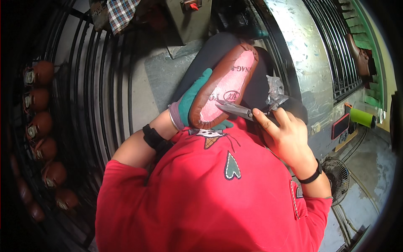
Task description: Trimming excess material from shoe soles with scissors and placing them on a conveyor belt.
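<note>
Left hand (pixel 189 100) clasps the shoe (pixel 223 89); right hand (pixel 287 136) grips scissors (pixel 237 109), blades toward ten o'clock over the sole (pixel 235 80).

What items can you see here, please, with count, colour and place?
Shoe: one, brown and pink, upper centre
Scissors: one pair, silver-grey, blades over the shoe
Plastic: crumpled, clear, right of the shoe
Rack shoes: at least six, brown, far left
Cloth: one, checked, top left
Box: one, grey, top centre
Bench: one, silver, upper right
Brown item: one, kind unclear, right edge
Phone: one, dark with red edge, right
Container: one, bright green, beside the phone
Fan: one, black, lower right
Shirt: one, red, worn
Wristbands: two, black, one per arm
Left hand: one, green-gloved, holding the shoe
Right hand: one, bare, holding the scissors
</note>
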Available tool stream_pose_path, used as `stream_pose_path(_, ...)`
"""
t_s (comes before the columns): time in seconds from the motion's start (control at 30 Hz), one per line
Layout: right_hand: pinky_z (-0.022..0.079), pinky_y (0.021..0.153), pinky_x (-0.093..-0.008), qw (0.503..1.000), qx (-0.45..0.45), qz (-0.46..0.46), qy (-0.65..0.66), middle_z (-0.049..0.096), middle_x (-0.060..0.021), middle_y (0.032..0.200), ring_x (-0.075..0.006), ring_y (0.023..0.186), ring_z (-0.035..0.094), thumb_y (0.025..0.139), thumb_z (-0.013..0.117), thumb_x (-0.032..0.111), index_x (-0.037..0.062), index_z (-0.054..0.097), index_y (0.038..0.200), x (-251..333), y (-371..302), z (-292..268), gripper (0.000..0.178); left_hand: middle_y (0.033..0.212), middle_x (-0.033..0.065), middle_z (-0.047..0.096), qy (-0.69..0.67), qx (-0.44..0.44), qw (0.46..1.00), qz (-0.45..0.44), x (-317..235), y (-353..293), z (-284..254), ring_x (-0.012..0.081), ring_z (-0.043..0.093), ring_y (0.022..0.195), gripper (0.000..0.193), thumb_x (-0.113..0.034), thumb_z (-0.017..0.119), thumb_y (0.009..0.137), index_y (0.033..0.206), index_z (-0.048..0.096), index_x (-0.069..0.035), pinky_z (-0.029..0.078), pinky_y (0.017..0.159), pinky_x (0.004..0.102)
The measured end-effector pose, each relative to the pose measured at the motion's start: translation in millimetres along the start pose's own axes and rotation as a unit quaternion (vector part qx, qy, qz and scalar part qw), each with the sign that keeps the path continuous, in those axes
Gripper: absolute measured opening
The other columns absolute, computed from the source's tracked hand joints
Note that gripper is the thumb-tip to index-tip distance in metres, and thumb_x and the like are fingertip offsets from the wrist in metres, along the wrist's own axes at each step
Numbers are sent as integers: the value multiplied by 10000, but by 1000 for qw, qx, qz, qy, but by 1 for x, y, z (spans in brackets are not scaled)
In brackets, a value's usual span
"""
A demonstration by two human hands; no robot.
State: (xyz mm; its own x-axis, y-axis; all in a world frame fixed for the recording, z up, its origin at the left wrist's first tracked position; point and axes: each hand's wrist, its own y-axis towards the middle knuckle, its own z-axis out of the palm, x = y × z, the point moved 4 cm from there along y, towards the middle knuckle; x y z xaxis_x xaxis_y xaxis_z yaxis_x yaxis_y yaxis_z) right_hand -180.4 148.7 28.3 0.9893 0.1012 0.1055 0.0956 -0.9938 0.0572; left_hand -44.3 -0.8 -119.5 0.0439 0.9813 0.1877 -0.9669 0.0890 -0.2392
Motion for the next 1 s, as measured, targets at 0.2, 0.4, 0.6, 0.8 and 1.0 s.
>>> stream_pose_path(0.2, 468, 527, -348, 995, 80, 18, -51, 493, -48, 848, -210, 659, 561, 752, 724, 161, 243, 611, 1358, 6, 5, -17, 622, 1406, 97, 544, 222, 21, 972, 77, -3, -5, 23, 211, 575, 1235, 645, -549, 345, 1056, 1482, 414, -70, 452, 1081, 375)
stream_pose_path(0.4, 501, 515, -309, 996, 66, -27, -54, 493, -42, 839, -187, 655, 565, 762, 686, 199, 240, 606, 1375, -2, 13, -3, 620, 1430, 116, 532, 555, 3, 803, 216, -12, -1, 11, 227, 570, 1258, 631, -533, 392, 1048, 1478, 420, -72, 452, 1089, 398)
stream_pose_path(0.6, 524, 690, -306, 900, -58, 126, 413, 582, -93, 868, -231, 727, 601, 781, 711, -10, 116, 618, 1356, -9, 12, 85, 596, 1338, 145, 605, 49, 5, 999, -7, 1, -1, 4, 292, 624, 1192, 736, -652, 440, 979, 1431, 481, -73, 512, 1021, 476)
stream_pose_path(0.8, 464, 650, -219, 625, -166, 360, 672, 605, -20, 997, -63, 756, 558, 981, 617, 94, 47, 460, 1464, -31, -10, 119, 510, 1384, 97, 585, 212, -47, 975, -40, -6, -26, 37, 207, 622, 1181, 670, -570, 355, 1049, 1530, 372, -103, 511, 989, 354)
stream_pose_path(1.0, 531, 857, -331, 601, -202, 290, 717, 598, -32, 1041, -157, 932, 614, 1023, 551, 397, 123, 480, 1423, -78, 14, 114, 490, 1291, 171, 638, 887, -146, 437, 2, -66, -40, 79, 258, 646, 1114, 762, -514, 751, 827, 1381, 518, -46, 478, 1002, 340)
